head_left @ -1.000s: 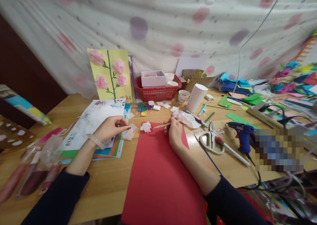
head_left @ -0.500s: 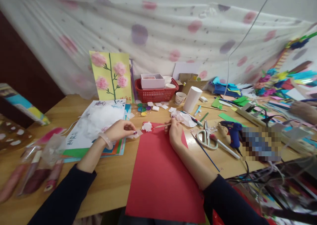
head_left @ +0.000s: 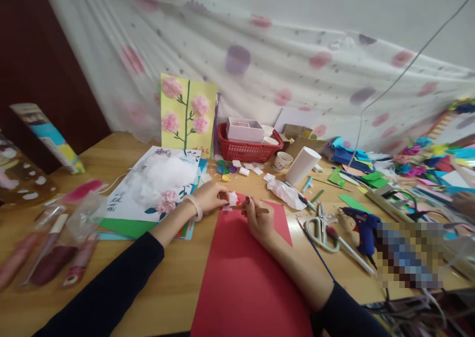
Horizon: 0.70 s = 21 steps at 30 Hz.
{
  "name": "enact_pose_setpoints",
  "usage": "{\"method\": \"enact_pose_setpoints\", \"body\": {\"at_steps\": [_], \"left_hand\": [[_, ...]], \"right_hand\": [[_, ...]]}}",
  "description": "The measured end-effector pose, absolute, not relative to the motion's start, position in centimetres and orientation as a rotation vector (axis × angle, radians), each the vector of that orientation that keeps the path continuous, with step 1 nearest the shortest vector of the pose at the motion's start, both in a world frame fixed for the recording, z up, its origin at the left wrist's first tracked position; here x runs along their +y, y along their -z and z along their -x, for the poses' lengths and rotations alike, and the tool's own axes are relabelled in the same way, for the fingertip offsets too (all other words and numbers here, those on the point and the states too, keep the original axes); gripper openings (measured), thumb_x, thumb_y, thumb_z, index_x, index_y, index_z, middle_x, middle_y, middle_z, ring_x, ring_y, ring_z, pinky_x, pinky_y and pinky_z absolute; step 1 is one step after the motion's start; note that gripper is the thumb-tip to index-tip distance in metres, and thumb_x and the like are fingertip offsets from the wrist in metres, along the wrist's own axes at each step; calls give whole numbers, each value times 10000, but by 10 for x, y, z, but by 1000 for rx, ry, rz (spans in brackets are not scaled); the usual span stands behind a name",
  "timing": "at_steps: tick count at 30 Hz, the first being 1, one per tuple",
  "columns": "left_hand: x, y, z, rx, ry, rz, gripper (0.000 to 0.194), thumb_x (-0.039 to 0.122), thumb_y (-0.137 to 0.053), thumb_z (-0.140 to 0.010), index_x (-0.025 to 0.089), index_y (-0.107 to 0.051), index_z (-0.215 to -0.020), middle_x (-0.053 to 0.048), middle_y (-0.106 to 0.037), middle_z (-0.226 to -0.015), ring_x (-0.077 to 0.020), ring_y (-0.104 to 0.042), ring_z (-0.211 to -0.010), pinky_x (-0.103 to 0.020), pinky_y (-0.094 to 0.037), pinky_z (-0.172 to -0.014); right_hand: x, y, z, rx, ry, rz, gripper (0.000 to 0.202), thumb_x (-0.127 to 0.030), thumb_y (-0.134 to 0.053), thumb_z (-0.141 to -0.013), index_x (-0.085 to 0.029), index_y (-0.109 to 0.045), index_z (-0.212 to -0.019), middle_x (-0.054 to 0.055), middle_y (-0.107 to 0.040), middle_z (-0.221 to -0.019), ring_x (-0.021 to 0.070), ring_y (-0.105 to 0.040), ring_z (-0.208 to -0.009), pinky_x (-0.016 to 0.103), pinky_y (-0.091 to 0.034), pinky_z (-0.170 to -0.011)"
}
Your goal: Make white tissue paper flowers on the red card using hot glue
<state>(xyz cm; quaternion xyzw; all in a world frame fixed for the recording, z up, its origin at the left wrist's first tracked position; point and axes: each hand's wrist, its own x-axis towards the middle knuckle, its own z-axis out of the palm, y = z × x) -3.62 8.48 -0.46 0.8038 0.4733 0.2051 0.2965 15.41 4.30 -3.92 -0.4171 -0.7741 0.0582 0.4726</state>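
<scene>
A sheet of red paper (head_left: 248,272) lies in front of me, with a small crumpled white tissue-paper clump (head_left: 233,198) near its far end. My left hand (head_left: 210,198) is at the sheet's far left edge, thumb and fingers pinched on a small pale piece of tissue paper (head_left: 226,208), partly hidden. Close by on the right, my right hand (head_left: 261,222) is closed round a thin wooden stick (head_left: 262,210). The stick's tip points left, toward the left fingertips.
White scissors (head_left: 322,230), a brush (head_left: 351,250) and a blue glue gun (head_left: 361,225) lie to the right. A red basket (head_left: 248,151), paper cup (head_left: 283,161) and white roll (head_left: 303,165) stand behind. Cotton (head_left: 166,171) rests on papers at left. Another person's hand (head_left: 463,201) shows far right.
My left hand has gone from the papers at left to the red sheet's edge, carrying a tissue piece. My right hand has drawn nearer, stick tip now beside it. The view has swung left.
</scene>
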Motion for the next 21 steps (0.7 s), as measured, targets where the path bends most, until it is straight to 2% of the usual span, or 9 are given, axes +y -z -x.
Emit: {"method": "enact_pose_setpoints", "body": {"at_steps": [5,11,14,16,18,21], "left_hand": [[85,7,38,1256,-549,-2162,140,98,-620,-729,194,-723,-733,21,-661,-640,-142,-591,-630,-234,-390,-630],[88,8,41,1230,-525,-2161,116,120,-613,-751,190,-701,-725,26,-633,-612,-140,-588,-617,-235,-396,-620],[90,11,42,1201,-519,-2158,65,169,-634,-760,183,-682,-802,16,-657,-678,-144,-603,-641,-237,-424,-633],[90,14,42,1197,-535,-2155,242,221,-709,-711,169,-655,-941,-18,-687,-819,-169,-627,-732,-256,-452,-686],[89,17,41,1228,-555,-2209,580,293,-811,-604,155,-592,-1122,-92,-673,-1061,-243,-621,-952,-325,-460,-826],[87,19,41,1293,-505,-2350,1012,394,-870,-501,166,-413,-1374,-183,-475,-1410,-372,-415,-1293,-478,-324,-1040]], "right_hand": [[46,44,-154,-2042,131,935,479,-316,-280,-1029,-197,-561,-660,23,-608,-511,117,-520,-438,236,-332,-487],[45,41,-154,-2072,192,947,416,-262,-299,-1028,-191,-574,-723,19,-629,-549,119,-552,-473,245,-327,-502],[45,40,-154,-2094,223,931,413,-249,-314,-1024,-196,-554,-692,13,-611,-534,115,-524,-457,247,-319,-495],[45,39,-153,-2115,246,909,406,-240,-326,-1021,-200,-541,-678,8,-599,-530,114,-509,-458,247,-317,-496],[45,39,-153,-2133,265,898,392,-233,-334,-1019,-201,-538,-685,5,-590,-535,115,-504,-466,246,-319,-500],[44,39,-152,-2168,283,882,366,-229,-338,-1021,-197,-547,-722,16,-607,-578,121,-513,-491,248,-330,-510]]}}
